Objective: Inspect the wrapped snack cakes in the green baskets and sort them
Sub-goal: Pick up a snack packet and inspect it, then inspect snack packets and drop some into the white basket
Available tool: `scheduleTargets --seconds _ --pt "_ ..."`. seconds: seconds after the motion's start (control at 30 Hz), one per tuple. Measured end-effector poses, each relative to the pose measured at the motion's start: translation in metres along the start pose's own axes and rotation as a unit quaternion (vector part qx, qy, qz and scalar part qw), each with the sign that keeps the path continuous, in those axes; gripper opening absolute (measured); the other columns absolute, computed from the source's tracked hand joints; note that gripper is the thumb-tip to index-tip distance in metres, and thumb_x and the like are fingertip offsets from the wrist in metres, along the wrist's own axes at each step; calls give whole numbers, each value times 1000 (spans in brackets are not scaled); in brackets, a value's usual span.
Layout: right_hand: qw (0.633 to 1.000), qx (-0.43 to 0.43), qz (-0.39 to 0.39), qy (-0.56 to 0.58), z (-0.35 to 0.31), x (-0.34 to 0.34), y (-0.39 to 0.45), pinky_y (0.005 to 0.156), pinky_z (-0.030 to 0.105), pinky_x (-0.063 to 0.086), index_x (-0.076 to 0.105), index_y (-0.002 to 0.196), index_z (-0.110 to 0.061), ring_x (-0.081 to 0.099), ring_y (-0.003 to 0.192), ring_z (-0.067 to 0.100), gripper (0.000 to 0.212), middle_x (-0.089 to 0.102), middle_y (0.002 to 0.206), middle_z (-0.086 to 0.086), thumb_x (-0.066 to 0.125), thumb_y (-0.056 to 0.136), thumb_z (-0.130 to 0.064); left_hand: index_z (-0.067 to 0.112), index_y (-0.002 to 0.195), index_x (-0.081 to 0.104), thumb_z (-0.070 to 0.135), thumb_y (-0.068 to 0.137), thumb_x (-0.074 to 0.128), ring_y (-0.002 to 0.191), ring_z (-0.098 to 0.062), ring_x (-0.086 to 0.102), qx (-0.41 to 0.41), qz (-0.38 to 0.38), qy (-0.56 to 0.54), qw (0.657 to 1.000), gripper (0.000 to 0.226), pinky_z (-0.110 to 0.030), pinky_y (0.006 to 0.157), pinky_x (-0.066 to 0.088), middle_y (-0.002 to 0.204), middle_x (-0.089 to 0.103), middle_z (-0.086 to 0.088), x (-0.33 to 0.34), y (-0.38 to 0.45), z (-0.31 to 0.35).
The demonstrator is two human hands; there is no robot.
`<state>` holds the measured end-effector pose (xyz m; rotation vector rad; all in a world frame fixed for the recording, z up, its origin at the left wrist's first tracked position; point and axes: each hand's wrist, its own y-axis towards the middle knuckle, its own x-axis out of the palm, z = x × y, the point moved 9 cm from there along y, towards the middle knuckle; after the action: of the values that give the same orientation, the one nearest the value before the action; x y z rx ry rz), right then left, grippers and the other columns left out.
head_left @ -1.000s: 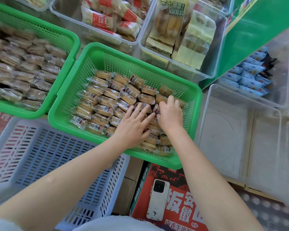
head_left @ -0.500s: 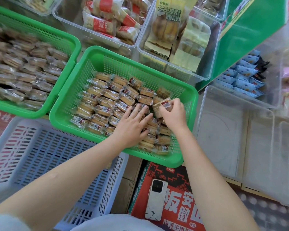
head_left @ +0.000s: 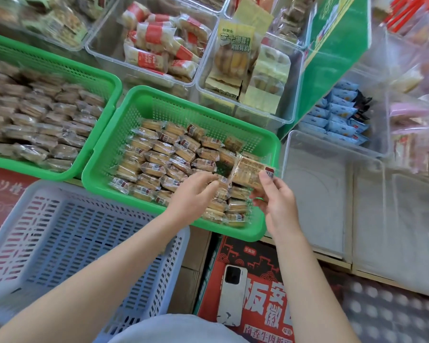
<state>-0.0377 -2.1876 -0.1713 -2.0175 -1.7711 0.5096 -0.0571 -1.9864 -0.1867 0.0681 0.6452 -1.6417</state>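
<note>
With the right hand [head_left: 275, 201] pinching one wrapped cake [head_left: 249, 173] lifted just over the near green basket [head_left: 124, 144] and the left hand [head_left: 193, 194] loosely curled, apparently empty, on the packed rows, best turn the wrapper slowly, checking both faces before sorting.

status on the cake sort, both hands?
Right hand grips one wrapped cake above the middle green basket. Left hand curled over the pile, grip unclear. Nothing in the way.
</note>
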Motion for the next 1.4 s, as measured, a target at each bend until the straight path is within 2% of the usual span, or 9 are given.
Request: scheduleTargets --seconds 0.07,0.17,0.4,0.5,0.67,0.93,1.07,1.23,1.4 --pt "998 8 -44 -35 6 11 -24 67 33 51 67 100 -12 64 74 19 34 71 94 9 72 83 -41 23 128 65 37 105 48 121 -17 61 -87 -31 -263 960 31 -30 91 53 129 66 -1 6 -20 5" --pt "995 5 -87 -40 11 27 -57 70 35 53 64 109 -15 68 82 20 42 74 96 6 72 78 -41 18 121 66 30 99 59 102 -26 70 -120 -61 -427 894 26 -36 71 60 113 70 -16 10 -47 11" --pt "996 -28 -72 -44 10 26 -103 74 38 54 59 110 -13 68 94 28 48 71 107 14 48 94 -57 9 110 67 24 86 63 84 -22 72 -99 -110 -536 831 29 -27 61 61 96 73 -10 10 -104 23" --pt "997 -50 -44 -35 6 23 -121 67 30 54 56 104 -11 65 87 22 34 68 99 14 47 101 -44 8 118 67 22 89 61 85 -21 72 -92 -111 -540 829 33 -24 62 61 101 74 -13 11 -123 22" --pt "997 -75 -11 -10 3 14 -149 80 43 57 59 93 -13 66 85 20 19 68 90 8 54 102 -29 6 125 66 19 93 59 79 -20 73 -113 -83 -551 823 35 -23 53 59 103 73 -16 14 -147 12" --pt "988 -49 -114 90 11 17 -187 68 26 48 64 98 -8 60 78 16 22 70 94 8 65 85 -25 8 115 68 15 102 50 77 -18 71 -72 -43 -557 826 24 -27 59 60 101 73 -13 3 -178 11" --pt "987 -112 -114 15 6 11 -199 73 28 52 65 93 -12 61 81 18 4 70 96 11 64 93 -15 12 103 65 19 89 65 85 -23 68 -73 -51 -552 829 15 -33 66 60 102 70 -12 0 -189 11" --pt "921 -302 -70 -234 -19 14 -224 71 28 56 65 92 -20 64 86 14 6 66 92 -4 65 95 -14 18 105 69 26 91 72 100 -8 68 18 12 -328 945 17 -23 83 49 106 74 7 -17 -199 26" --pt "841 -436 -64 -315 -34 27 -247 78 21 48 64 93 -17 58 91 11 2 59 93 -11 65 95 -16 25 108 77 38 79 79 110 5 61 152 74 -138 976 32 -6 86 43 115 71 14 -25 -211 59"
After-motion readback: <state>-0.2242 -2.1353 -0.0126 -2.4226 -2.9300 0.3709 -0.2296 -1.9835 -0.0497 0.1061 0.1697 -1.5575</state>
